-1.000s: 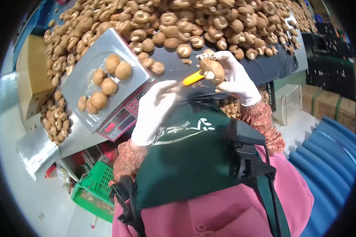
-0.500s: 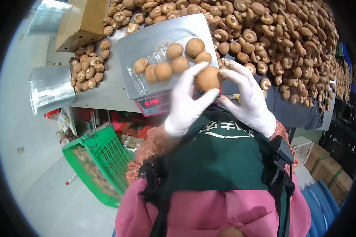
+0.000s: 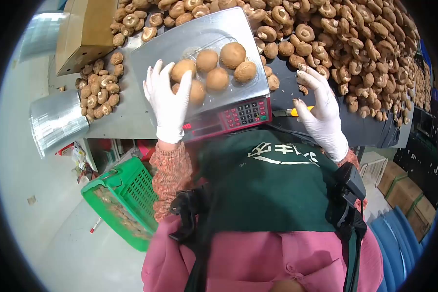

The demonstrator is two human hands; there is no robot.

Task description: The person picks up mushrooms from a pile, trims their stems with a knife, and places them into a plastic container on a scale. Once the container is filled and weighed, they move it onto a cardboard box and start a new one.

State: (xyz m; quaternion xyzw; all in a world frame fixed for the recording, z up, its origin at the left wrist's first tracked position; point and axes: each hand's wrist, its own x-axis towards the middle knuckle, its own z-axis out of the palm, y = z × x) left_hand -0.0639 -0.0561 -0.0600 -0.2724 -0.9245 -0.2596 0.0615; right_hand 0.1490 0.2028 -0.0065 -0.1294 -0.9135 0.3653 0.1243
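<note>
The left hand (image 3: 169, 97), in a white glove, covers part of the scale (image 3: 151, 58) and hides most of one mushroom at the left; the scale's display (image 3: 199, 129) shows only "40", its left part behind the wrist. The clear tray (image 3: 192, 50) under the mushrooms is hard to make out against the metal. The far edge of the mushroom pile (image 3: 345, 53) is cut off.

At least seven mushrooms (image 3: 217, 79) sit on the scale, six of them plain to see. The left hand is open, thumb apart from its fingers around the leftmost ones; whether it grips any is unclear. The right hand (image 3: 321, 113), also gloved, is half open and holds nothing, its thumb right by the yellow handle (image 3: 304, 111) of one knife. One carton (image 3: 85, 36) stands far left, one green crate (image 3: 126, 194) near left.
</note>
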